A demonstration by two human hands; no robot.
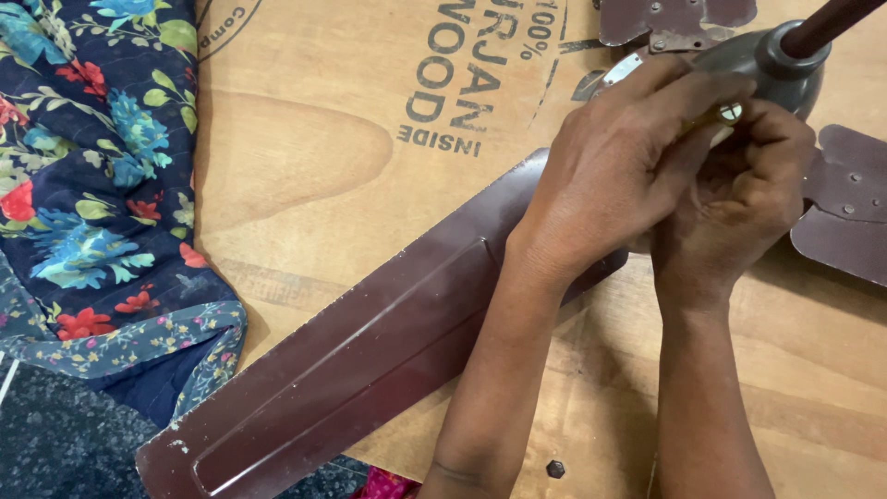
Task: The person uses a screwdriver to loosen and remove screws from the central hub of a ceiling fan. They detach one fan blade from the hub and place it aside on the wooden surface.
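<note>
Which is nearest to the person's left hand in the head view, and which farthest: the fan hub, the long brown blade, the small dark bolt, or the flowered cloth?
From the left hand:
1. Fan hub, upper right, touching the fingers.
2. Long brown blade, running lower left from under the wrist.
3. Small dark bolt, bottom edge on the wooden board.
4. Flowered cloth, far left.

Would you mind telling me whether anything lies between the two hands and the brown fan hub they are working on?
Nothing visible does. The left hand and right hand are already pressed together against the fan hub, gripping a small yellowish tool there. The long brown blade passes under the left wrist without blocking either hand.
</note>
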